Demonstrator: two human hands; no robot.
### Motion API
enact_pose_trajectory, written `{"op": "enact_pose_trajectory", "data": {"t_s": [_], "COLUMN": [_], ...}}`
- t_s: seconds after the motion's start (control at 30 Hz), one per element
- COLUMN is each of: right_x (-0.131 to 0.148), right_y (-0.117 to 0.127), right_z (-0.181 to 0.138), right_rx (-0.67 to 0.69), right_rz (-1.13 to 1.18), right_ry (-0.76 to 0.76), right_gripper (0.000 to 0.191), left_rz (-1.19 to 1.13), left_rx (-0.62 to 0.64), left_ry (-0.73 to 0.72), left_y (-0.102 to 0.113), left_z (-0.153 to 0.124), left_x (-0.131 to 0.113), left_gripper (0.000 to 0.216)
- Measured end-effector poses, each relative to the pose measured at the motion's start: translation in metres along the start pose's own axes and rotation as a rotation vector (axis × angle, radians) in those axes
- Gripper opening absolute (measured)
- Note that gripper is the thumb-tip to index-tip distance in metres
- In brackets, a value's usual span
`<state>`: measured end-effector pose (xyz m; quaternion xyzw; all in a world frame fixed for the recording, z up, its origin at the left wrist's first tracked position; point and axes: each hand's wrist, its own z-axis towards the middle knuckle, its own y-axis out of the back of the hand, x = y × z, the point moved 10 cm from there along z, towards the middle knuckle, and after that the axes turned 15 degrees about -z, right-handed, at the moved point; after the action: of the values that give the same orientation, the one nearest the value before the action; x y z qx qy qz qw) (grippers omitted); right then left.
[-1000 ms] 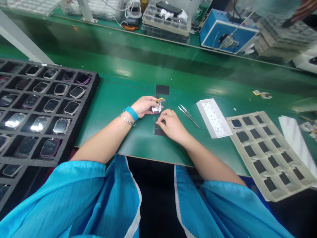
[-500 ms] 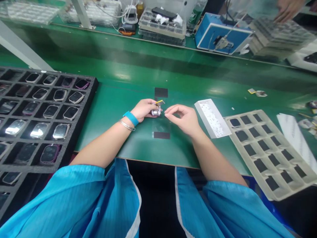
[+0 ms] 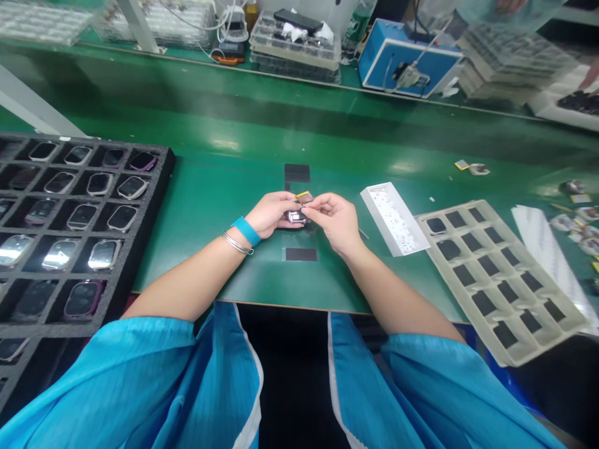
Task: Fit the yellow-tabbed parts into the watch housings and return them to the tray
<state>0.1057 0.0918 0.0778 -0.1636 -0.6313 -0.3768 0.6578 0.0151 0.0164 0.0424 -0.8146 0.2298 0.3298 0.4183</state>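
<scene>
My left hand point(image 3: 270, 212) grips a small silver watch body point(image 3: 296, 216) with a yellow tab point(image 3: 303, 195) sticking up from it, just above the green mat point(image 3: 210, 249). My right hand point(image 3: 334, 219) has come against it from the right, thumb and forefinger pinched at the tab and the top of the body. What the right fingers pinch is too small to tell. A black strip point(image 3: 301, 254) lies on the mat just in front of the hands, and another black patch point(image 3: 297, 173) lies behind them.
A black foam tray point(image 3: 140, 249) of watch bodies fills the left. A white narrow box point(image 3: 393, 218) and a beige tray point(image 3: 503, 280) of dark square parts lie to the right. Blue equipment point(image 3: 407, 62) and stacked trays stand across the green belt, where another person's hands work.
My right hand lifted off the black strip on the mat and came up to the watch body in my left hand. The tweezers on the mat are now hidden behind it.
</scene>
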Motion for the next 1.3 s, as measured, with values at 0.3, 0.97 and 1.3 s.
{"op": "enact_pose_trajectory", "data": {"t_s": [0.3, 0.97, 1.3], "right_x": [0.003, 0.021, 0.043], "right_y": [0.001, 0.016, 0.008], "right_z": [-0.001, 0.001, -0.009], "right_rx": [-0.035, -0.138, -0.166], "right_rz": [-0.136, -0.376, -0.703], "right_ry": [0.054, 0.204, 0.395], "right_gripper": [0.029, 0.012, 0.012], "left_rz": [-0.014, 0.023, 0.051], "left_rx": [-0.006, 0.04, 0.041], "left_ry": [0.0, -0.021, 0.009], "left_y": [0.001, -0.005, -0.003], "left_z": [0.001, -0.002, 0.002], "left_x": [0.001, -0.002, 0.006], "left_gripper": [0.006, 0.013, 0.015]}}
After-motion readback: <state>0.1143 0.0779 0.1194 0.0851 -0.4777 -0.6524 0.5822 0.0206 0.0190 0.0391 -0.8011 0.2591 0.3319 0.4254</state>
